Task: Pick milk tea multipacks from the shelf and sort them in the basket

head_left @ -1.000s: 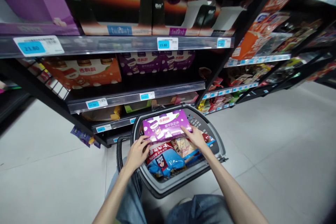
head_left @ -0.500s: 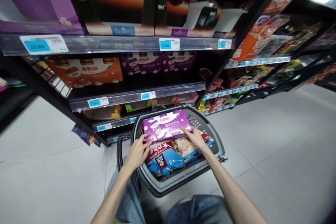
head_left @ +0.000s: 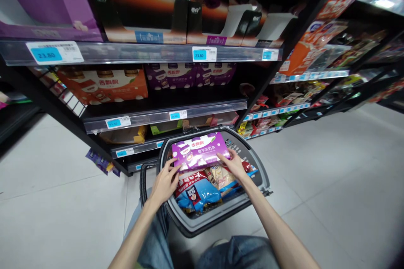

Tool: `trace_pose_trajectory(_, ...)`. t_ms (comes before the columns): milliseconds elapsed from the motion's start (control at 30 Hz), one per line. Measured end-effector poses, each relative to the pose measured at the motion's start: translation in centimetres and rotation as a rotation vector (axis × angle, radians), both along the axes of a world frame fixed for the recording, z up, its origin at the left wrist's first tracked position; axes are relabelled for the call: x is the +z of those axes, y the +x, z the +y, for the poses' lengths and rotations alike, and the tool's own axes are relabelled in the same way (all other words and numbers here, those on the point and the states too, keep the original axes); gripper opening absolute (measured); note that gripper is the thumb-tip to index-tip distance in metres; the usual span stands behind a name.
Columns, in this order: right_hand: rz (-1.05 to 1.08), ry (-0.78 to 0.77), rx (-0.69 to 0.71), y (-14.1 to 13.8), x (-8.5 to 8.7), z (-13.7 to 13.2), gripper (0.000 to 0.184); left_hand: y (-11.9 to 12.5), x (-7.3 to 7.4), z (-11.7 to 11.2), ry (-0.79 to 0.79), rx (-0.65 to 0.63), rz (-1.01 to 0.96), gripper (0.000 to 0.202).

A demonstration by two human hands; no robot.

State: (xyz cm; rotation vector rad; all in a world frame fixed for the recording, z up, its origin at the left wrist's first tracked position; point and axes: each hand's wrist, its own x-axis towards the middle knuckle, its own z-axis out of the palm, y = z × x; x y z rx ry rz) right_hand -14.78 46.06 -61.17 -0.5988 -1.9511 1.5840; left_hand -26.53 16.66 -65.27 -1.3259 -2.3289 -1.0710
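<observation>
A purple milk-tea pack (head_left: pixel 200 151) lies flat across the far half of a grey shopping basket (head_left: pixel 217 214) on the floor. My left hand (head_left: pixel 164 183) grips the pack's near left corner. On the near right corner my right hand (head_left: pixel 234 164) holds the pack with fingers spread. Under the pack, a blue and red snack bag (head_left: pixel 197 191) and a beige packet (head_left: pixel 220 175) fill the basket.
Black store shelves rise behind the basket, with an orange carton (head_left: pixel 104 86), purple cartons (head_left: pixel 189 73) and blue price tags (head_left: pixel 203 54). More snack shelves (head_left: pixel 315 71) run to the right. Grey tiled floor (head_left: pixel 331 168) lies on both sides. My knees in jeans (head_left: pixel 240 252) are below.
Both hands and the purple pack have barely shifted; the view has drifted slightly.
</observation>
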Motion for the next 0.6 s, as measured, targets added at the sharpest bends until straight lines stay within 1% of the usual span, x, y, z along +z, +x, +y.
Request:
trace_pose_trajectory(67, 0.018, -0.115, -0.045, 0.0, 0.2, -0.3, 0.083, -0.1, -0.1, 0.1, 0.055, 0.022, -0.005, 0.035)
trace_pose_trajectory(133, 0.022, -0.192, -0.082, 0.0, 0.5, -0.6, 0.089, -0.2, -0.4, 0.2, 0.128, 0.055, 0.025, 0.035)
trace_pose_trajectory(233, 0.016, -0.283, -0.084, 0.0, 0.8, -0.7, 0.089, -0.6, -0.8, 0.3, 0.204, 0.093, 0.049, 0.033)
trace_pose_trajectory(367, -0.01, -0.424, -0.062, 0.0, 1.1, -0.7, 0.087, -1.0, -1.0, 0.4, 0.213, 0.094, 0.033, 0.028)
trace_pose_trajectory(500, 0.003, -0.48, -0.091, -0.2, 1.1, -0.8, 0.084, -1.0, -1.0, 0.4, 0.228, 0.086, 0.019, 0.024)
trace_pose_trajectory(600, 0.019, -0.497, -0.084, -0.3, 1.1, -0.9, 0.081, -1.0, -1.0, 0.4, 0.234, 0.082, 0.018, 0.022)
